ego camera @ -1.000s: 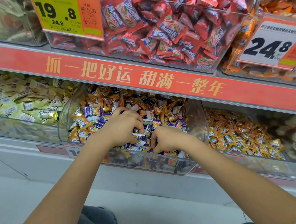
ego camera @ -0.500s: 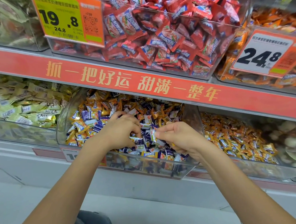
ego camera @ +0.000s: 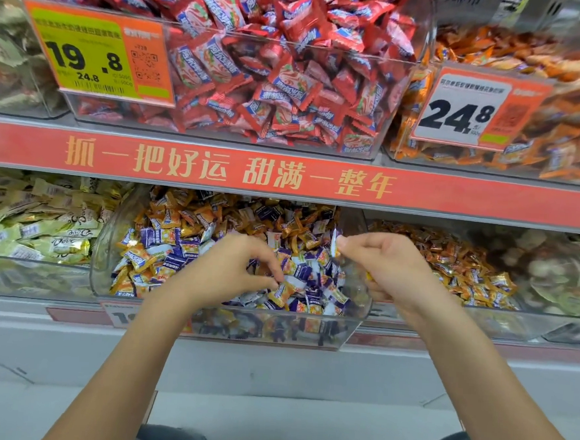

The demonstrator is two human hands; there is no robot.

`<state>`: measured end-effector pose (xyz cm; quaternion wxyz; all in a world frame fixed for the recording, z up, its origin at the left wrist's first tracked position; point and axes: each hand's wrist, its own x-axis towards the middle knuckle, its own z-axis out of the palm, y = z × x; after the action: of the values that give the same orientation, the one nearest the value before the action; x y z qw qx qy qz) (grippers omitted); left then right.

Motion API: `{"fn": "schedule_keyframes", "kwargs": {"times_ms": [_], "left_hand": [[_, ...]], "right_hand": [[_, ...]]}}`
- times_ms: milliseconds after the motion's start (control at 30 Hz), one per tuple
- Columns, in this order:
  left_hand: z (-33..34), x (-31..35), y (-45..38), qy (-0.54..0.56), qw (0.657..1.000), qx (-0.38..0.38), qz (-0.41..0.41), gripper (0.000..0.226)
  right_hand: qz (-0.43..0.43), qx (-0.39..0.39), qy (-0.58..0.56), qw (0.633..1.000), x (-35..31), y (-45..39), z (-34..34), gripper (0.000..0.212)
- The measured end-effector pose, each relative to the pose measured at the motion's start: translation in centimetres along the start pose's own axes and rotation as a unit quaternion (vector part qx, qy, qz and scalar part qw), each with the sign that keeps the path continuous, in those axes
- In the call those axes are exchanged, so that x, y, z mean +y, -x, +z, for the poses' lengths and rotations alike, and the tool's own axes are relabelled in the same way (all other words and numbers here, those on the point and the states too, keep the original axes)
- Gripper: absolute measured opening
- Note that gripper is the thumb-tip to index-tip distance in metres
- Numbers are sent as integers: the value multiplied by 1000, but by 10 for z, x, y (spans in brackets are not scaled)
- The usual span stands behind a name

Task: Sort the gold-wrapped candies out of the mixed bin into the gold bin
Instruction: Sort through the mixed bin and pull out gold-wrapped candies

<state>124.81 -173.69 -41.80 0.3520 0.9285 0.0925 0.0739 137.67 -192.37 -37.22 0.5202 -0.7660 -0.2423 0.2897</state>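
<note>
The mixed bin [ego camera: 115,242] sits on the lower shelf at centre, with the gold bin [ego camera: 532,316] just beside it at 3 o'clock and another candy bin [ego camera: 10,269] at 9 o'clock. At 12 o'clock, on the upper shelf, stands a fourth bin [ego camera: 393,100], a price tag [ego camera: 101,52] on its front. Both hands are over the mixed bin: left hand [ego camera: 223,273] at 9 o'clock, right hand [ego camera: 385,264] at 3 o'clock.

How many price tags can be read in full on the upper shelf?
2. A yellow-and-orange price tag on the red candy bin at left, and a white-and-orange price tag on the orange candy bin at right. A third tag lower down is mostly hidden.
</note>
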Motion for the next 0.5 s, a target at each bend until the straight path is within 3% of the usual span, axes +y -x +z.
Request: {"fn": "schedule_keyframes", "kwargs": {"times_ms": [133, 267, 367, 500], "left_hand": [[16, -9, -11, -95, 985, -137, -37, 28], [20, -16, -24, -189, 955, -227, -26, 56], [28, -15, -30, -256, 936, -239, -39, 56], [31, -18, -32, -239, 945, -216, -52, 32]], "right_hand": [[-87, 101, 57, 989, 3, -10, -8, 19], [-92, 215, 44, 971, 23, -12, -33, 16], [-73, 280, 130, 948, 40, -18, -58, 26], [-25, 260, 219, 940, 54, -26, -70, 44]]}}
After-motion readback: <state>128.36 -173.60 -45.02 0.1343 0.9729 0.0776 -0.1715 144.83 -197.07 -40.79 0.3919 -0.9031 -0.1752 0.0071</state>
